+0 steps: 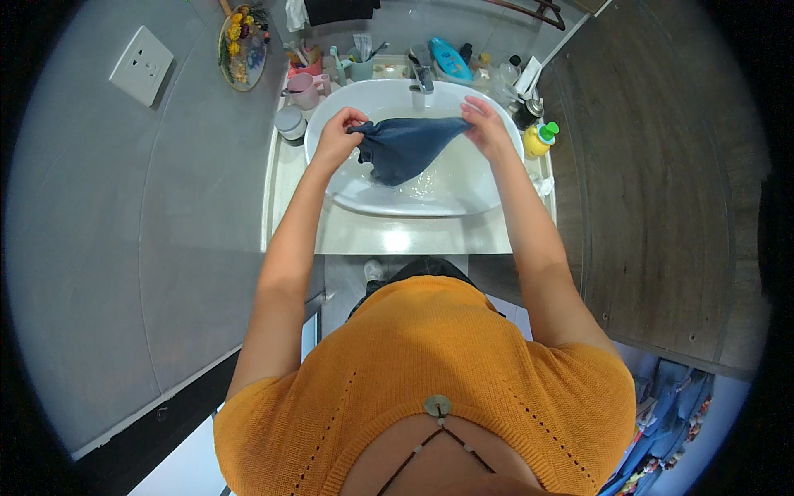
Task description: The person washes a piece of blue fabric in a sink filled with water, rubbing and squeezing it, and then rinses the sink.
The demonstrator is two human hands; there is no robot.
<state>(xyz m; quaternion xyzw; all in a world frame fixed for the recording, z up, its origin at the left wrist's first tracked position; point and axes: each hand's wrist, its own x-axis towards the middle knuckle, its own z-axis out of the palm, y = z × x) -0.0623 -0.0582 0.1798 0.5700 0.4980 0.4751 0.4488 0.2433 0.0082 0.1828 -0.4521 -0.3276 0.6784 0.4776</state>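
A dark blue cloth (406, 149) is stretched between my two hands over a white washbasin (409, 209). My left hand (339, 137) pinches the cloth's bunched left corner near the basin's left rim. At the other end, the fingers of my right hand (487, 127) grip the right corner. The cloth's lower part hangs down towards the water (462, 161) in the basin; whether it dips in, I cannot tell. Behind the cloth stands the metal faucet (423, 77) at the basin's back edge.
Left of the basin are a pink mug (304, 91), a lidded jar (290, 123) and a toothbrush cup (361, 65). A blue bottle (451, 57) lies at the back right. A yellow bottle with a green cap (539, 137) stands right. Walls flank the counter (397, 239).
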